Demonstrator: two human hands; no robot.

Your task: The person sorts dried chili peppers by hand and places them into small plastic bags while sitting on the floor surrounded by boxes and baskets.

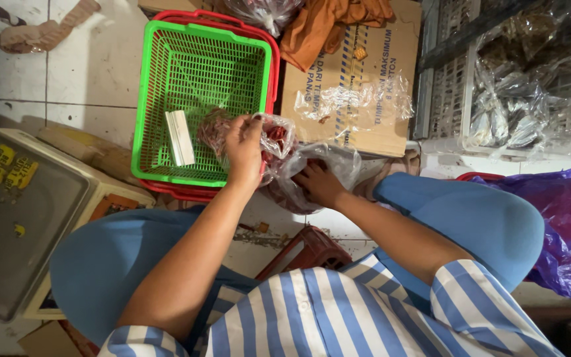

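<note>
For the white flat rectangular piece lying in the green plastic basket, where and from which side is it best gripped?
Probably across its long edges near the middle, coming from above. The white flat rectangular piece lies flat on the floor of the green plastic basket, whose walls block a sideways approach. The left hand is nearest.

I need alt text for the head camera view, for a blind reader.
A seated person's left hand holds up a clear plastic bag with red contents, while the right hand reaches into a second clear bag. A green basket stands in front.
</note>
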